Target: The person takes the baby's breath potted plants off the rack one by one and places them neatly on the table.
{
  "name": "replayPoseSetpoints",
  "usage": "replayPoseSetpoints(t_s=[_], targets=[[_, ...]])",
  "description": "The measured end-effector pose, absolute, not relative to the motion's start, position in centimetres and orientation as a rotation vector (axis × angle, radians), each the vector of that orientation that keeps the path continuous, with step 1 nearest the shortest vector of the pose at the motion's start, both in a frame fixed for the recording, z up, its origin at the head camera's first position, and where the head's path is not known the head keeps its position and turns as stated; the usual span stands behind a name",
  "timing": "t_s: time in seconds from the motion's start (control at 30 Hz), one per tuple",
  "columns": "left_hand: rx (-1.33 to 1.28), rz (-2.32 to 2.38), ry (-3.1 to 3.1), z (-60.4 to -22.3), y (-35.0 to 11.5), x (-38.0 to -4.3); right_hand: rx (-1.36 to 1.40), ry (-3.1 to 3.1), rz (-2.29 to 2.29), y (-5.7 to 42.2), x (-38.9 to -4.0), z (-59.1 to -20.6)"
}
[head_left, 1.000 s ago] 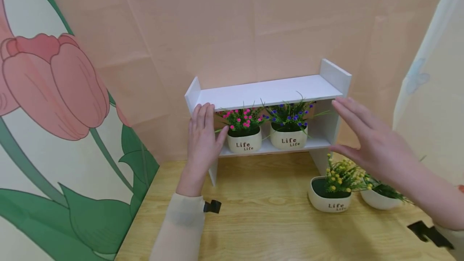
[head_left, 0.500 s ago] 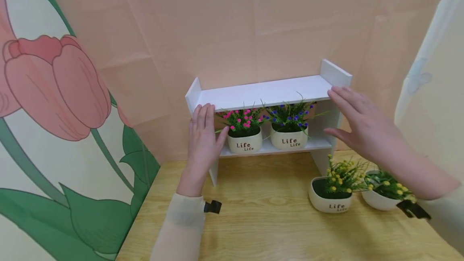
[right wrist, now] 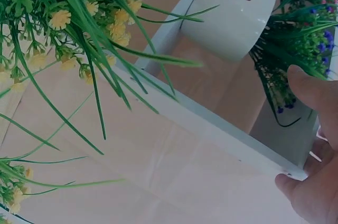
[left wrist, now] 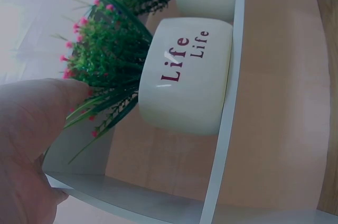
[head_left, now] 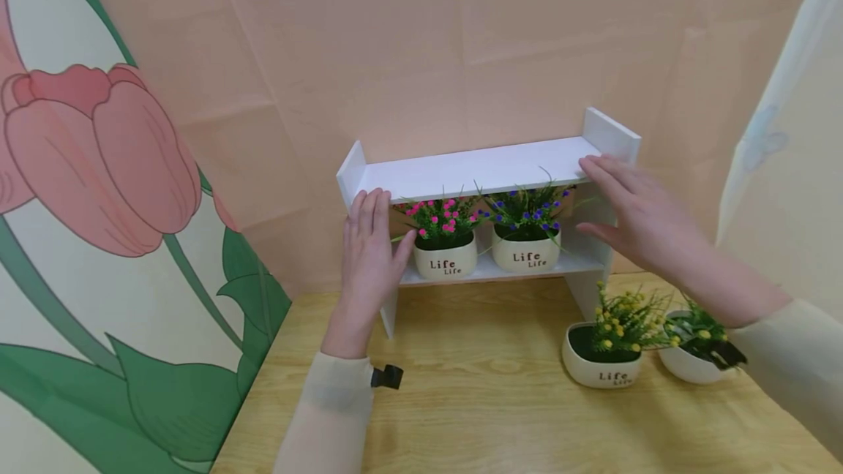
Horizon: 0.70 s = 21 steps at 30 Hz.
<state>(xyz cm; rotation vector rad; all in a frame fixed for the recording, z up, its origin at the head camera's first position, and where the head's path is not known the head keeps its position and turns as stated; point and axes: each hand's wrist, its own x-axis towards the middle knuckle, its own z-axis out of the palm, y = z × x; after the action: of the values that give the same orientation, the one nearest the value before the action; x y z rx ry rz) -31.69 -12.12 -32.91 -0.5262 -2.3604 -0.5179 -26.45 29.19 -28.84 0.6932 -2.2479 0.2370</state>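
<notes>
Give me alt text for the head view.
Left hand and right hand are at opposite ends of a white shelf. Its lower level holds a pink-flowered pot and a blue-flowered pot. Two yellow-flowered pots stand on the table at right.

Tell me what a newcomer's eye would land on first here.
Probably the large pink tulip picture at the head view's left. Next, the white shelf in the middle, holding a pink-flowered pot and a blue-flowered pot. Then the left hand and right hand at the shelf's ends.

Bare left hand [head_left: 369, 258], bare right hand [head_left: 652, 218], plain cream sleeves [head_left: 326, 415], small black fitting [head_left: 387, 377] at each cuff [head_left: 342, 371]
</notes>
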Motion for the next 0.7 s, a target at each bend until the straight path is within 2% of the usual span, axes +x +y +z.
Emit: replayPoseSetpoints(t_s=[0.7], targets=[[-0.524, -0.537, -2.371, -32.97, -12.16, -31.53, 0.743, -2.257, 0.229, 29.72, -27.14, -29.04]])
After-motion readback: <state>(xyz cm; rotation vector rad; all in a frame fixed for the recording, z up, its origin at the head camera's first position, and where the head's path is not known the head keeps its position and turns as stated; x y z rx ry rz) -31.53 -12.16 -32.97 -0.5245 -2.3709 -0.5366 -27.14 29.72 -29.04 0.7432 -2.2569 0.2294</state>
